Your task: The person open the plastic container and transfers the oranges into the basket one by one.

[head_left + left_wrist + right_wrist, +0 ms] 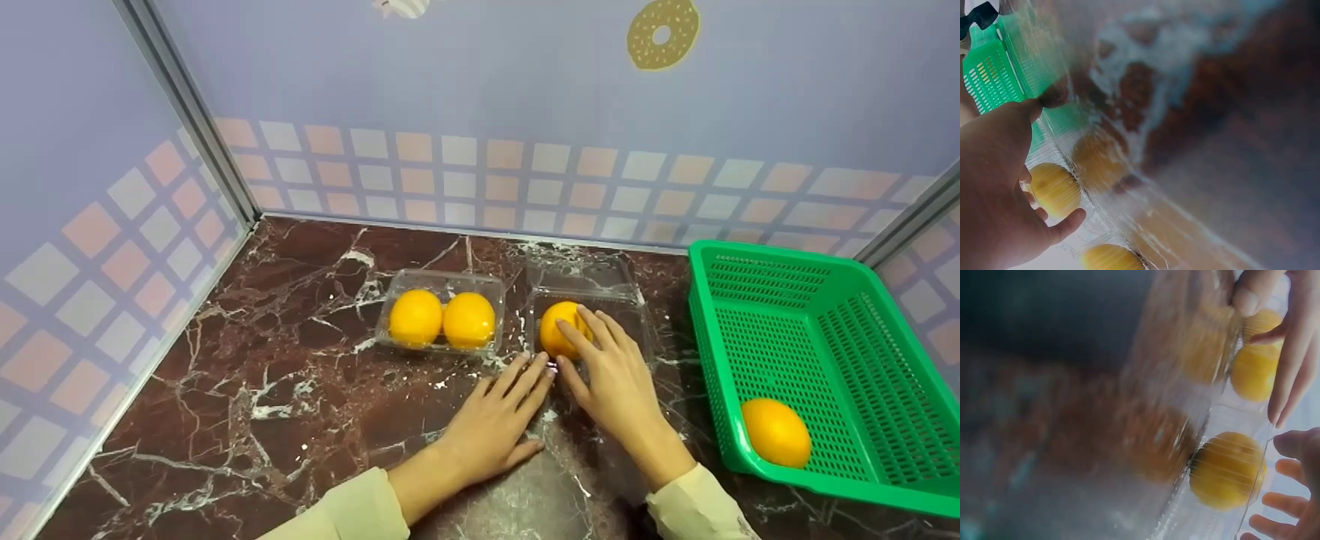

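Observation:
An orange (559, 330) sits in the left part of an open clear plastic box (622, 315), whose lid (581, 276) lies back toward the wall. Over the box's front reaches my right hand (611, 379), fingers spread and in front of part of the orange. In the right wrist view, the fingers of that right hand (1292, 495) stand beside the box wall, with the thumb close to its rim. My left hand (491, 420) is at the box's front left corner, fingers extended and holding nothing. To the left, another clear box (442, 281) contains two oranges (415, 319).
On the right stands a green perforated basket (825, 487) with one orange (776, 433) in its near left corner. A patterned wall panel (465, 180) closes off the back of the dark marbled table (315, 420), and another panel (97, 300) borders the left.

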Demonstrator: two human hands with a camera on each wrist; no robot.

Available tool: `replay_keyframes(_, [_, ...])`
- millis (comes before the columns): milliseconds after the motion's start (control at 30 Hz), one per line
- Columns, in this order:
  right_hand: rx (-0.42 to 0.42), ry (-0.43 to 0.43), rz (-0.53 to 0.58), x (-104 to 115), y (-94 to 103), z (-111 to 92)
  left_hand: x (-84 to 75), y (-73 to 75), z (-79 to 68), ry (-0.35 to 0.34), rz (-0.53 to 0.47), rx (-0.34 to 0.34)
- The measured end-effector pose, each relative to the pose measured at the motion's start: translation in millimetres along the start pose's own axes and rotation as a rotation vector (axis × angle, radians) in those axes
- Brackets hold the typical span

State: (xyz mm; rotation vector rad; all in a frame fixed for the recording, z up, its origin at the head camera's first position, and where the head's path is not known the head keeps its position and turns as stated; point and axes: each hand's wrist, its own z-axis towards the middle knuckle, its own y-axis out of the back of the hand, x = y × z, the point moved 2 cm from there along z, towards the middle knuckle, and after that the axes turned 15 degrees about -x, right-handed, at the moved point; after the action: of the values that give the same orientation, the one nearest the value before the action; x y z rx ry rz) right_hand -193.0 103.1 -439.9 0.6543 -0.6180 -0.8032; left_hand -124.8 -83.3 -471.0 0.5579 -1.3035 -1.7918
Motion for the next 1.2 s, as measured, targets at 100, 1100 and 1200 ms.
replay_keyframes(100, [0.009, 0.007, -0.005, 1, -2.7, 3, 0.3, 0.1, -0.3, -0.002, 0.006, 0.004])
replay_keyframes(1100, [0.098, -0.111, 0.098, 5, -17.7, 23, 0.8, 0.2, 0.1, -0.001, -0.001, 0.012])
replay_keyframes(1200, [0.103, -0.115, 0.09, 5, -19.6, 24, 0.7, 0.1, -0.1, -0.001, 0.001, 0.015])
